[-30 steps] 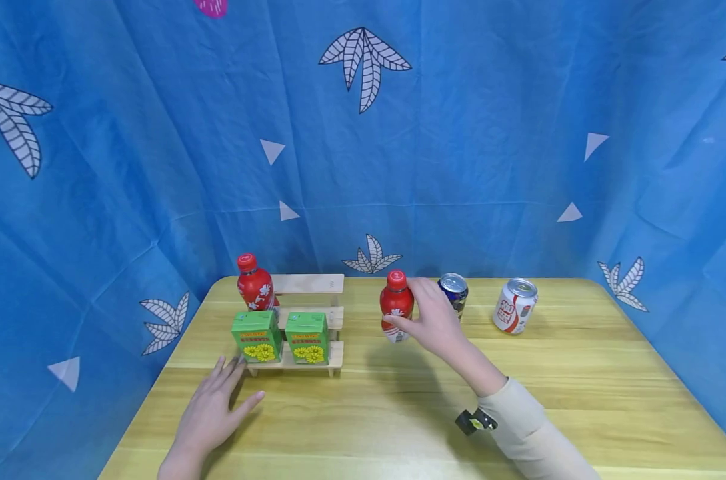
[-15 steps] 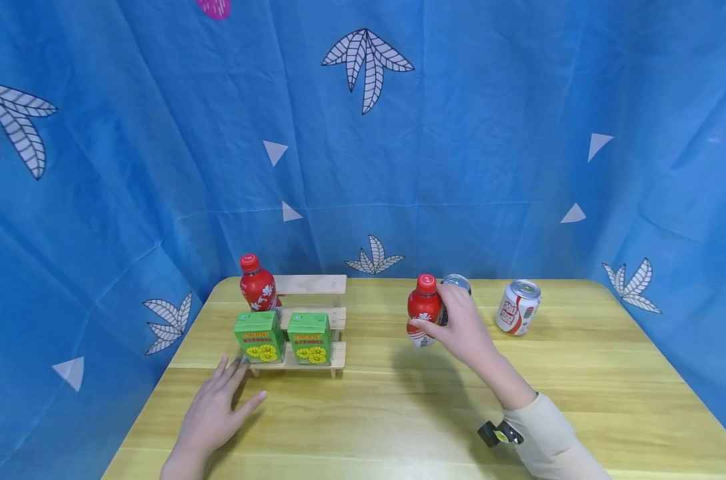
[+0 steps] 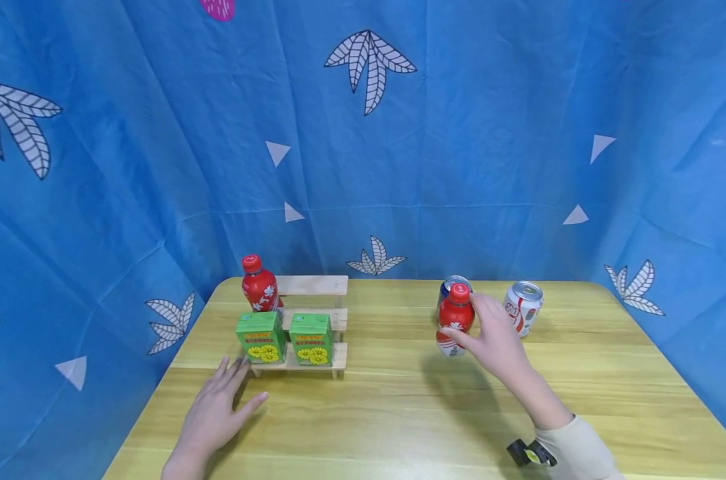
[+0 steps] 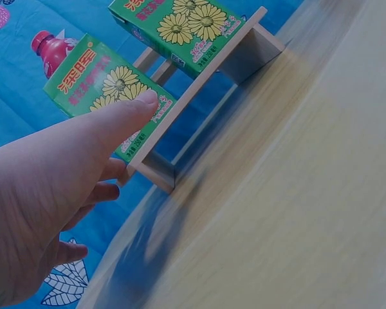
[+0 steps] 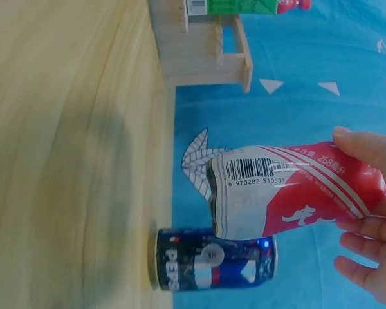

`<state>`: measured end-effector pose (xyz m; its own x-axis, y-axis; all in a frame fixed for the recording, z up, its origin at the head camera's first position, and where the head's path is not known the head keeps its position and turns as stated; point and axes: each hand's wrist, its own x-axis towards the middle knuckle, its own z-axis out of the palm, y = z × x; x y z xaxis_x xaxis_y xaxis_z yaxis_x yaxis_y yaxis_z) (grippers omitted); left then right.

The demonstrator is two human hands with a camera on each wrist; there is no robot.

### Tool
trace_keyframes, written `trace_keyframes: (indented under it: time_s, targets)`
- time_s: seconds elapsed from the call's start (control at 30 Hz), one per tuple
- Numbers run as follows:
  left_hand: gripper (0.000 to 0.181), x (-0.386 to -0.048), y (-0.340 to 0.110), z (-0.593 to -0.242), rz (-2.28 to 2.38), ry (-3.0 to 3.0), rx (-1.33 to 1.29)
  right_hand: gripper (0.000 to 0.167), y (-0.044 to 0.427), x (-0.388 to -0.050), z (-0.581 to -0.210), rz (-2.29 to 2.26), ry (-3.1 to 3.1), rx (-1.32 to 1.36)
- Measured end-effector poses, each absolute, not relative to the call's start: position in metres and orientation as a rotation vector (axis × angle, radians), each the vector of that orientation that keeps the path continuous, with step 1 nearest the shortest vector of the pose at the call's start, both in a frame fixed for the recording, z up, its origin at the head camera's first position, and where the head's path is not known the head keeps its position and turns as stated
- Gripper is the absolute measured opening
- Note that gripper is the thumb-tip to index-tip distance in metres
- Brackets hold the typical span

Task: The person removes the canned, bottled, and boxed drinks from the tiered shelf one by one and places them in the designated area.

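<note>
My right hand (image 3: 499, 340) grips a red bottle (image 3: 457, 315) by its upper part. In the right wrist view the bottle (image 5: 276, 190) hangs above the table, its white base apart from the wood. Just behind it stands a blue Pepsi can (image 5: 212, 259), partly hidden in the head view. My left hand (image 3: 215, 410) lies with spread fingers at the left front corner of a small wooden tiered rack (image 3: 311, 285). On the rack's lowest step are two green drink cartons, the left carton (image 3: 262, 339) and the right carton (image 3: 312, 340). Another red bottle (image 3: 260, 288) stands behind the left carton.
A white and red can (image 3: 523, 307) stands at the right, beyond my right hand. The wooden table (image 3: 363, 427) runs back to a blue curtain (image 3: 495, 133) that surrounds it on the back and sides.
My right hand has carried the red bottle to the right, from left of the Pepsi can to in front of it. My left hand stays by the rack.
</note>
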<state>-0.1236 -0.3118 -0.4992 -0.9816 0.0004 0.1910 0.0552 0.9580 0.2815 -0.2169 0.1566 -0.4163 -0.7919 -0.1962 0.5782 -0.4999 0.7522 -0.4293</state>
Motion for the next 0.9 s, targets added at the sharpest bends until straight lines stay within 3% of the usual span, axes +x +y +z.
trace_keyframes:
  time_s: [0.9]
  targets:
    - [0.082, -0.123, -0.31, -0.498, -0.444, -2.919, -0.045, 0.057, 0.209, -0.211, -0.43, 0.671, -2.484, 0.351]
